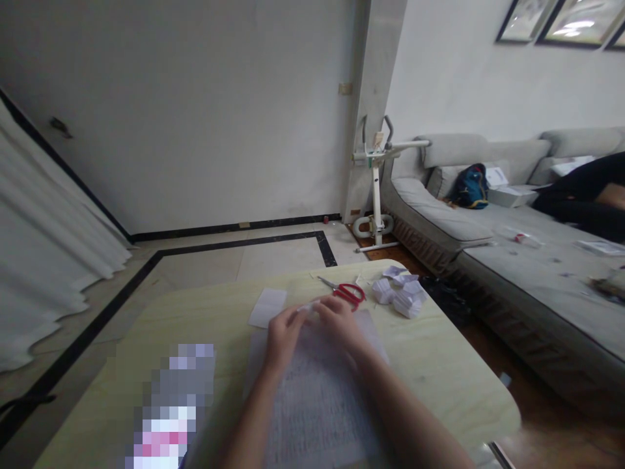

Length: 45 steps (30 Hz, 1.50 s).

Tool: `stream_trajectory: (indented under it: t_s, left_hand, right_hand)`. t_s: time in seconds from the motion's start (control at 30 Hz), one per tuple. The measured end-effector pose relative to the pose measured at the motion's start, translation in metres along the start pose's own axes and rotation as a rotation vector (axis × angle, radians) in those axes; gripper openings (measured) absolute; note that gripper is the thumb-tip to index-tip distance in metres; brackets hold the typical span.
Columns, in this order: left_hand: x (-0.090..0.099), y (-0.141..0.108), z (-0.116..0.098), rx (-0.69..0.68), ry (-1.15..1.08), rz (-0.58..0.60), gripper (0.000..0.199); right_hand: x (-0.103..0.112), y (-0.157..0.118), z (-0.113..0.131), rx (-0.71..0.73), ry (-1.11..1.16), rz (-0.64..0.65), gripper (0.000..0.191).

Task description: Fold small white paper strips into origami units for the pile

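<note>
My left hand (284, 331) and my right hand (338, 319) meet near the far side of the table, fingers closed together. Between their fingertips is a small white bit of paper (309, 307); blur hides whether it is part of the sheet beneath. That large sheet of paper (317, 404), covered in writing, lies flat under my forearms. Just beyond my right hand are scissors (349, 294) with red handles, blades pointing away to the left. A smaller blank paper piece (268, 307) rests beyond my left hand. Several crumpled or folded papers (407, 301) sit at the right.
The pale wooden table (454, 384) has a rounded right corner. A pixelated object (170, 410) lies on its left side. To the right stands a grey sofa (527, 280) with a backpack (471, 185) and a person's dark-clothed limb (581, 202). Exercise equipment (375, 189) stands near the wall.
</note>
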State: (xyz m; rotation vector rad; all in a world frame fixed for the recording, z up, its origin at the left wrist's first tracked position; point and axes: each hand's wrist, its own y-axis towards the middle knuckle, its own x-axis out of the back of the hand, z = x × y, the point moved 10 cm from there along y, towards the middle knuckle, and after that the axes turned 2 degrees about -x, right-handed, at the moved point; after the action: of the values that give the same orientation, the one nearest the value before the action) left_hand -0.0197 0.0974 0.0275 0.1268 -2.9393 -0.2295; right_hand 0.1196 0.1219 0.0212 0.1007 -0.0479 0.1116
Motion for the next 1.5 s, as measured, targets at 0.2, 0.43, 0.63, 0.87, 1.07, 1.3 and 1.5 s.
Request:
stream_trajectory:
  t_s: [0.2,0.43,0.63,0.87,1.07,1.3,1.5]
  left_hand:
    - [0.001,0.000,0.000,0.001,0.014,-0.011,0.033]
    - [0.001,0.000,0.003,0.008,0.016,-0.008,0.034]
    - [-0.001,0.000,0.001,0.019,-0.001,0.006,0.033]
    - [0.001,-0.001,0.000,0.018,0.002,0.017,0.036]
    - [0.001,0.000,0.000,-0.006,-0.014,0.011,0.038]
    - [0.000,0.001,0.003,-0.001,-0.023,0.006,0.035]
    - [0.001,0.003,0.006,0.033,0.001,-0.004,0.033]
  right_hand:
    - [0.001,0.000,-0.008,-0.063,0.032,-0.009,0.018]
    - [-0.001,0.001,-0.010,-0.066,0.078,0.014,0.020]
    - [-0.002,0.000,-0.013,-0.105,0.095,0.012,0.018]
    - [-0.002,0.000,-0.015,-0.114,0.105,0.016,0.019]
    - [-0.005,-0.001,-0.011,-0.107,0.115,0.040,0.022]
    - [-0.003,0.000,-0.011,-0.089,0.109,0.021,0.020]
    - [-0.005,0.000,-0.015,-0.109,0.079,0.042,0.022]
